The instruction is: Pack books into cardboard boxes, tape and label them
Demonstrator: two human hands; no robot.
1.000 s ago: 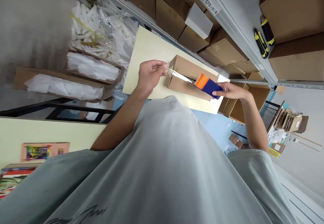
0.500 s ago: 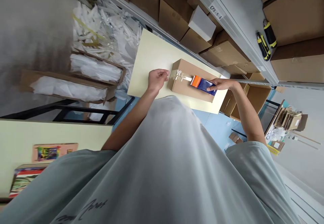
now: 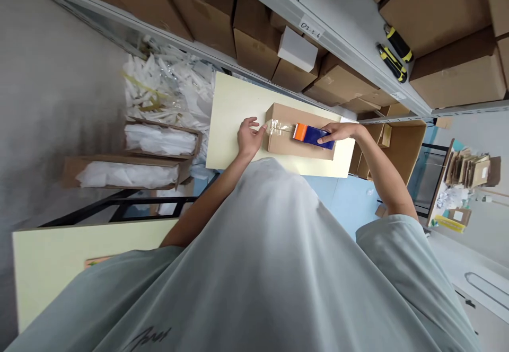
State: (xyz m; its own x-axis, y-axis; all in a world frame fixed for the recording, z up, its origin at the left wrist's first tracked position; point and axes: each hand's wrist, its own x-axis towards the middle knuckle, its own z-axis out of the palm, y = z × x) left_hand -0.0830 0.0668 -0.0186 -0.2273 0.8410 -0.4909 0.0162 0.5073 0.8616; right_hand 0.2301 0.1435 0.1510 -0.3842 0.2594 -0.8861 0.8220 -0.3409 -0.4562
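A closed brown cardboard box [image 3: 286, 144] lies lengthwise on the pale yellow tabletop [image 3: 230, 97]. Clear packing tape [image 3: 280, 128] runs along its top from the left end. My right hand [image 3: 339, 131] grips a dark blue tape dispenser [image 3: 316, 135] with an orange toothed head, held low over the box top. At the box's left end is my left hand [image 3: 250, 137], its fingers loosely bent and apart, with the thumb tip at the end of the tape. Whether that thumb presses on the tape is too small to tell.
Metal shelving with cardboard boxes [image 3: 254, 50] and a white box [image 3: 297, 49] borders the table's far side. Two yellow-black utility knives [image 3: 393, 58] lie on a shelf. White packing scraps [image 3: 170, 87] are heaped left. An open carton [image 3: 403, 150] stands right.
My left hand's fingers have spread from a pinch, and its thumb now reaches the box's left end. The dispenser stays in my right hand over the box. The camera view has turned slightly.
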